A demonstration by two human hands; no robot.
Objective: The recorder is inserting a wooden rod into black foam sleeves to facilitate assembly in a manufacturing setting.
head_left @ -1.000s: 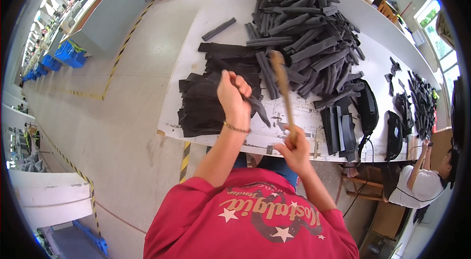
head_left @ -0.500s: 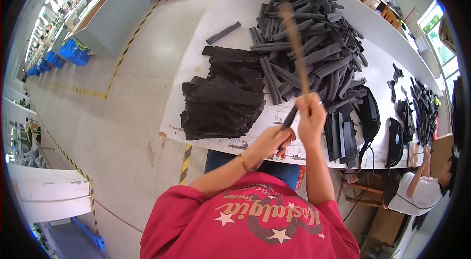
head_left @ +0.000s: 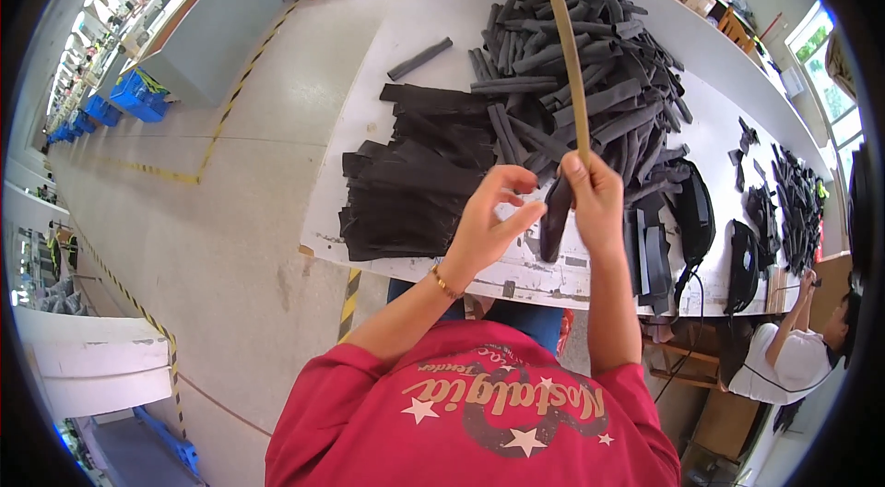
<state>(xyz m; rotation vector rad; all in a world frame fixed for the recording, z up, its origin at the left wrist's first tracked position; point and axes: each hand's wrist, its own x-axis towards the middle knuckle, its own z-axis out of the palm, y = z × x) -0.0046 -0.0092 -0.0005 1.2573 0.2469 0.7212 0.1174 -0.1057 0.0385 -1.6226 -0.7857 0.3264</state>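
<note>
Across the middle of the view spreads a white table (head_left: 442, 15), scuffed and dark-marked toward its near edge. Bare white runs along its left edge, by its far left corner, and between the work and the near edge below the hands. The largest thing on it is a heap of dark grey fabric tubes (head_left: 618, 72), long, matte and piled crosswise. To its left lies a lower stack of flat black pieces (head_left: 406, 192), overlapping, with ragged ends. On the floor far left stands a blue bin (head_left: 134, 100); its contents are too small to tell. The right hand (head_left: 601, 196) is closed around a slightly bent wooden stick (head_left: 570, 53), which points up over the heap. The left hand (head_left: 486, 221) has its fingers curled and thumb apart. Between the hands a narrow dark piece (head_left: 554, 227) hangs against the right hand, smooth and rounded at its lower end; whether the left thumb touches it, I cannot tell. Smallest, a lone grey tube (head_left: 420, 59) lies beyond the stack.
</note>
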